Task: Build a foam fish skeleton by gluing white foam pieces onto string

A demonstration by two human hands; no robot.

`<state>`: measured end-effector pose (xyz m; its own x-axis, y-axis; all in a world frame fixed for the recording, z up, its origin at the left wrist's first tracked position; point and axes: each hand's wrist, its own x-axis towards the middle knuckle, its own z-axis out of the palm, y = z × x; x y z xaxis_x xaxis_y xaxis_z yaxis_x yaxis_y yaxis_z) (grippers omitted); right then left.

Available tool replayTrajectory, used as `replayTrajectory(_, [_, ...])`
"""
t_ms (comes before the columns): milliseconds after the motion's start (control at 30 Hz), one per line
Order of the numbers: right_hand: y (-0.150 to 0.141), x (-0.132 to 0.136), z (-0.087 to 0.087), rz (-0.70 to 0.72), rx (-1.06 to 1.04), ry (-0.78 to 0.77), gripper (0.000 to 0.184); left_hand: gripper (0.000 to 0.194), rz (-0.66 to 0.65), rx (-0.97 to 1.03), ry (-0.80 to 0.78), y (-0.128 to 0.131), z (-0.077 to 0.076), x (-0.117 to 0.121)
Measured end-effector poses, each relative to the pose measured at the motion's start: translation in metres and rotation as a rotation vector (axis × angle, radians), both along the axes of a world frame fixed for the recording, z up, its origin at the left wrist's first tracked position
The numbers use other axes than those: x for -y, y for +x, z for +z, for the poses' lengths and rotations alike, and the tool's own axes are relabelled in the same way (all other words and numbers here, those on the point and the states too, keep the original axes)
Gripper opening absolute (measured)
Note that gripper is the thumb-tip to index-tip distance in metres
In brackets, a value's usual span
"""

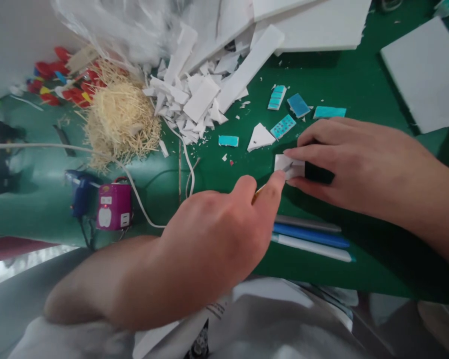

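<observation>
My left hand [224, 234] reaches in from the left, its fingers closed around a slim craft knife [259, 191]. Only a bit of yellow handle and a thin grey tip show; the rest is hidden by the fingers. The tip meets a small white foam piece [296, 172]. Thumb and fingers of my right hand [344, 154] pinch that piece from the right, pressing it to the green table [247, 209]. Just beyond lie a white angular offcut [261, 137] and blue-painted rectangles, among them a dotted one [283, 126], a striped one [277, 96] and a plain one [228, 141].
Three pens, one of them blue [310, 235], lie below the hands. White scraps [202, 97] and foam sheets [322, 30] fill the back. At left are a straw heap [121, 114], a purple power adapter [114, 207] and a white cable [134, 192]. A white board [426, 75] rests at right.
</observation>
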<state>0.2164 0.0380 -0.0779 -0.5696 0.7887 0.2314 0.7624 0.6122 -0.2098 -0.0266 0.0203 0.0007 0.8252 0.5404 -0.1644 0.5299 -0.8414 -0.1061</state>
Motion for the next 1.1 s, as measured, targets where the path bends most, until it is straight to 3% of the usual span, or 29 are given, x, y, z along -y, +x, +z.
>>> replayTrajectory(267, [-0.003, -0.002, 0.002, -0.026, 0.071, -0.091, 0.027, 0.057, -0.053, -0.027, 0.147, 0.007, 0.003, 0.003])
replayTrajectory(500, [-0.003, 0.001, 0.002, -0.03, 0.094, -0.064, 0.026, 0.062, -0.153, -0.078, 0.151, 0.005, 0.006, 0.001])
replayTrajectory(1100, [-0.011, 0.004, 0.007, -0.098, 0.116, -0.036, 0.022, 0.06, -0.179, -0.098, 0.167, -0.004, 0.004, 0.0])
